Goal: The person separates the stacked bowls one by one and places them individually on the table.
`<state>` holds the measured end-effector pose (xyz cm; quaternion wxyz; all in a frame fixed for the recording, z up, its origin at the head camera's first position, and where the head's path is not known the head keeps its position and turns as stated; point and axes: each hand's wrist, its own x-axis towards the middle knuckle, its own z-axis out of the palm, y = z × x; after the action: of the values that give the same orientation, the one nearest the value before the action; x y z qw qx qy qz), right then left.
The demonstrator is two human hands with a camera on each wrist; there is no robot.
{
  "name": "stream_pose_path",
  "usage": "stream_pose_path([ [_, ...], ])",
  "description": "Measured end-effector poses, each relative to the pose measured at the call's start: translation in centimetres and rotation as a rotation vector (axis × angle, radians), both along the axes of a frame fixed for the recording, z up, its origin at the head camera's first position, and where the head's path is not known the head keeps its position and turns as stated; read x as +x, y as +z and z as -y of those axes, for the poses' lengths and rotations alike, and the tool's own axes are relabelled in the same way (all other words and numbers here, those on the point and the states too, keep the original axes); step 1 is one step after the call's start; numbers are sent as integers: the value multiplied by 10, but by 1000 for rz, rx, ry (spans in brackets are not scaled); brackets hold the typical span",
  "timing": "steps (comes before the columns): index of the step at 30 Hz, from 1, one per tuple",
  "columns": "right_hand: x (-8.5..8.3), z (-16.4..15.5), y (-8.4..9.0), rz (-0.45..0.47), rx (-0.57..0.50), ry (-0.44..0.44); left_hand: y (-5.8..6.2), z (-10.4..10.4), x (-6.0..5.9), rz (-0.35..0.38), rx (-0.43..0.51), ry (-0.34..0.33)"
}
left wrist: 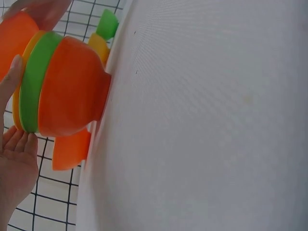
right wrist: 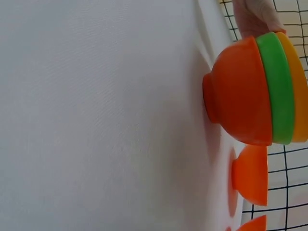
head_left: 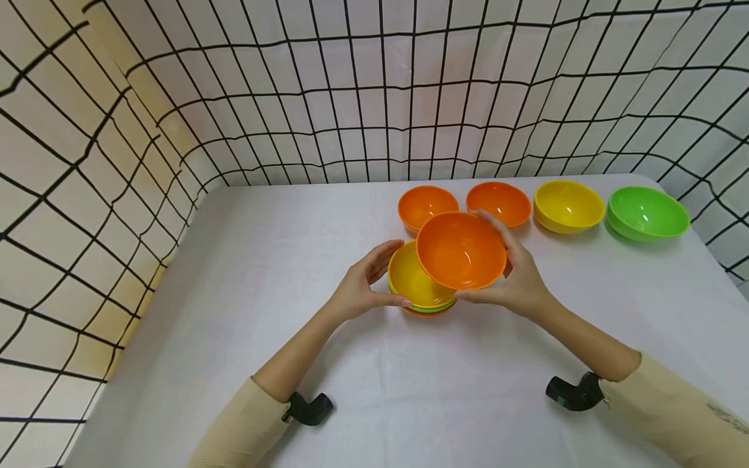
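Note:
A stack of bowls stands on the table, with a yellow bowl (head_left: 412, 279) on top, a green bowl (left wrist: 36, 82) under it and an orange bowl (left wrist: 72, 89) at the bottom. My left hand (head_left: 368, 283) holds the stack from the left, thumb near the front rim and fingers round the far side. Above the stack's right part, my right hand (head_left: 517, 276) grips another orange bowl (head_left: 462, 250) by its right side, thumb at the front and fingers behind. This bowl is tilted toward me and hides part of the yellow one. The right wrist view shows the stack's orange base (right wrist: 240, 91) on the cloth.
Along the back stand two smaller-looking orange bowls (head_left: 427, 205) (head_left: 499, 203), a yellow bowl (head_left: 567, 207) and a green bowl (head_left: 647, 213) at the right. White cloth (head_left: 281, 247) covers the table. Black netting (head_left: 363, 91) rises behind and at both sides.

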<state>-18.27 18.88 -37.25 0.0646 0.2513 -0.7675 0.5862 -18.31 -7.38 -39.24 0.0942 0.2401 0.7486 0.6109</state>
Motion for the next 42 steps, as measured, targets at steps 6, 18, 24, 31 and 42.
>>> stream_pose_path([
  [6,4,-14,4,2,-36,-19,0,0,-1,11,-19,4],
  [18,7,-34,5,22,-15,-88,-26,2,-13,1,-12,16],
  [24,7,-45,2,29,17,-129,-21,2,-10,3,-18,12],
  [31,6,-55,-5,32,57,-188,3,1,0,17,-48,5],
  [42,1,-68,-22,71,115,-234,-24,3,-11,15,-38,14],
])
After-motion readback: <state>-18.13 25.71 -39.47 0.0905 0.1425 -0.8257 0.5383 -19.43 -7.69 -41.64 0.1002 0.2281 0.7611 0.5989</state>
